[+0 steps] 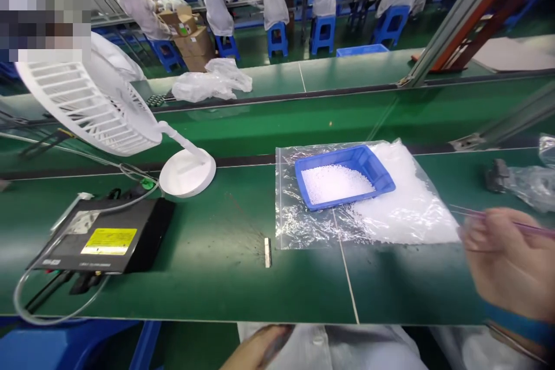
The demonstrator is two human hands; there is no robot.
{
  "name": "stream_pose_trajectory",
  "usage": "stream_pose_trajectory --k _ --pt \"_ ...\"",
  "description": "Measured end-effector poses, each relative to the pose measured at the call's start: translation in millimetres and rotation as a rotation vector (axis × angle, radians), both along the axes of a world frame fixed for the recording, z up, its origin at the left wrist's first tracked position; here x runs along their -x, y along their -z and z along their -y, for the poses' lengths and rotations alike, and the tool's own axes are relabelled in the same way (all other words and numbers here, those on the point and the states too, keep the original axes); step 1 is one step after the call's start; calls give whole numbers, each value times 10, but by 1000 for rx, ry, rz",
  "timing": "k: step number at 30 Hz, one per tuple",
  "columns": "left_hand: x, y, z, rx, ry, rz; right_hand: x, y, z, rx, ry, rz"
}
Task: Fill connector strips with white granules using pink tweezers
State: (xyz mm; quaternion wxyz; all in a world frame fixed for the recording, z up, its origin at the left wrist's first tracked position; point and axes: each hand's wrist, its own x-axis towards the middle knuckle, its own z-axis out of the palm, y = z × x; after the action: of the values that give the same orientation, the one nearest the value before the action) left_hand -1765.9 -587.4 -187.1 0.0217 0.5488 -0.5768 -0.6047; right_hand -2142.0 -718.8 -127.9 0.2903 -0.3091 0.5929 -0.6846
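My right hand (507,260), with a blue band at the wrist, is at the right edge above the bench. Its fingers are closed around a thin, pinkish-purple stick-like tool (531,228) that points left; its exact kind is unclear. Low in front of my white coat, my left hand (271,344) is partly cut off and its fingers are blurred. A blue plastic tray (384,176) of small white pellets (336,182) rests tilted on a clear plastic bag (299,231) filled with more white pellets. Left of the bag lies a small whitish bar (267,252) with dark specks around it.
A white fan (186,176) and a black box with a yellow label (110,241) and cables stand at left. Plastic-wrapped items (529,185) lie at far right. Across the bench are a plastic bag (212,81), a metal post (455,20) and seated people in white.
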Motion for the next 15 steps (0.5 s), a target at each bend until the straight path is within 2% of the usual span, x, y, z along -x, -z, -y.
stream_pose_trajectory --k 2,3,5,7,8,11,15 --pt "-67 -283 89 41 -72 -137 -312 -149 67 4 -73 54" --pt "-90 -376 160 76 -158 -141 -444 -181 103 2 -115 61" --pt "-135 -440 332 205 -406 -28 -645 -171 173 -33 -187 55" --pt "-188 -370 500 385 -599 140 -770 -106 232 -82 -242 43" --pt "-214 -312 568 464 -635 199 -812 -72 258 -101 -260 37" --pt "-236 -169 675 556 -592 247 -896 -1 320 -99 -281 0" --pt "-51 -117 664 655 -574 351 -970 59 382 -52 -241 -96"
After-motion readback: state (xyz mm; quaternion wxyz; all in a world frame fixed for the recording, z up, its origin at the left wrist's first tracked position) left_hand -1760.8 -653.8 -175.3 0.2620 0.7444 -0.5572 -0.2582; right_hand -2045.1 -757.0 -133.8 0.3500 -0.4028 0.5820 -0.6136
